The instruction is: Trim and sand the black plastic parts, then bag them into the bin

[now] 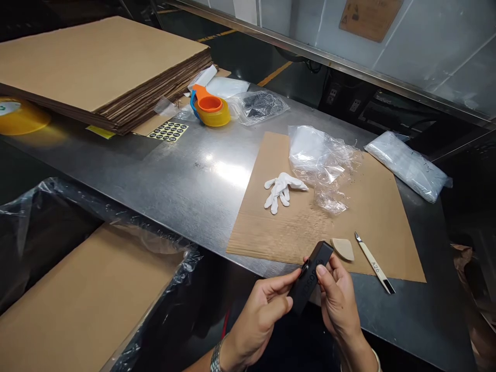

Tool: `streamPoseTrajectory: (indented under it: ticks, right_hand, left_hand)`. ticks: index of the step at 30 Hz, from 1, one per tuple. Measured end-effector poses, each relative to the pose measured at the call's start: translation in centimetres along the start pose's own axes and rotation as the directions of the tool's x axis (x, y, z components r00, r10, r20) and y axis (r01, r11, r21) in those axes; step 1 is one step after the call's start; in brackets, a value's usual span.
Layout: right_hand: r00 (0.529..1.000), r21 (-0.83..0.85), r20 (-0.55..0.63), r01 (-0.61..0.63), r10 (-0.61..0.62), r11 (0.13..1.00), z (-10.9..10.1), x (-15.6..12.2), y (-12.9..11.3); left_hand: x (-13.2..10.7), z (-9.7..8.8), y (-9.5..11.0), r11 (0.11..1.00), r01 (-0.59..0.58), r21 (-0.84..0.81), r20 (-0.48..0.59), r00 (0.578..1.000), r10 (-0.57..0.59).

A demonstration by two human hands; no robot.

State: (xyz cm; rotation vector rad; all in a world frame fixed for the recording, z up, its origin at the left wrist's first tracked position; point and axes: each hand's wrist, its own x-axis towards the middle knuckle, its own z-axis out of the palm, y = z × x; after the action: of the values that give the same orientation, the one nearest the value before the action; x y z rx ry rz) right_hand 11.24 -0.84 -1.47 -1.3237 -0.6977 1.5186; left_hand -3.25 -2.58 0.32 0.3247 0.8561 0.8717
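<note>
Both my hands hold a small black oblong block [312, 271] with faint lettering, just in front of the steel table's near edge. My left hand [261, 315] grips its lower end with thumb and curled fingers. My right hand [339, 299] wraps its right side, thumb on the top face. Just beyond the block, on a brown cardboard sheet [372, 206], lie a beige wedge-shaped piece [343, 249] and a slim white craft knife [374, 262].
A white glove [282, 189] and crumpled clear plastic [323, 165] lie on the sheet. A filled clear bag [406, 164] sits far right. A stack of cardboard [96, 67], a tape dispenser [211, 106] and a sticker sheet [168, 131] are at the back left. A plastic-lined box [77, 294] stands lower left.
</note>
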Motion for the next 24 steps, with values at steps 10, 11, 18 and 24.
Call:
streamPoseTrajectory:
  ticks: [10, 11, 18, 24]
  right_hand:
    - [0.997, -0.094, 0.018, 0.080, -0.078, 0.992, -0.05, -0.24, 0.40]
    - [0.996, -0.099, 0.022, 0.086, -0.084, 0.991, -0.04, -0.25, 0.42]
    - [0.997, -0.125, 0.017, 0.080, -0.078, 0.989, 0.02, -0.18, 0.40]
    - [1.000, -0.070, 0.015, 0.028, -0.027, 0.997, -0.09, 0.46, 0.34]
  left_hand:
    - [0.26, 0.05, -0.49, 1.000, -0.007, -0.019, -0.064, 0.998, 0.006]
    - [0.30, 0.02, -0.56, 1.000, -0.008, -0.018, -0.071, 0.997, 0.007]
    - [0.66, -0.03, -0.96, 0.997, 0.017, -0.069, -0.079, 0.997, -0.023]
    - [0.80, 0.20, -0.48, 0.989, 0.093, -0.116, -0.067, 0.993, -0.102]
